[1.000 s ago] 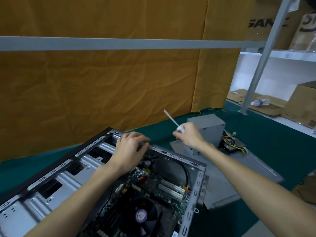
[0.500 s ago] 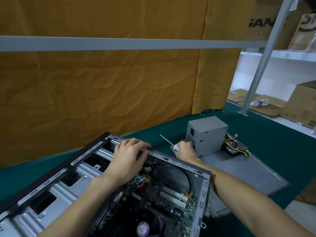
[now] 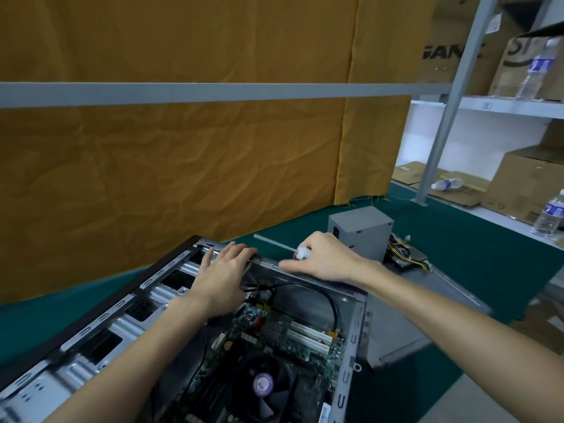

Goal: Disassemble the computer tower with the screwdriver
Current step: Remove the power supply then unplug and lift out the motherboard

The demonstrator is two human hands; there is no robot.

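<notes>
The open computer tower (image 3: 351, 331) lies on its side on the green mat, its motherboard (image 3: 274, 337) and CPU fan (image 3: 262, 383) showing. My left hand (image 3: 222, 276) rests on the tower's far top rim, fingers curled over the edge. My right hand (image 3: 323, 257) lies on the same rim to the right and holds the screwdriver (image 3: 283, 247) by its white handle. The thin shaft points left and away, over the mat. The removed grey power supply (image 3: 363, 227) stands just behind my right hand.
A grey side panel (image 3: 451, 288) lies on the mat at right, with the supply's coloured cables (image 3: 406, 254) on it. An orange cloth hangs behind a grey rail. Shelving at right holds cardboard boxes and water bottles (image 3: 549, 215).
My right hand, with the screwdriver, dropped from above the case, dipped behind the far rim, then came to rest on it. The left hand stayed on the rim.
</notes>
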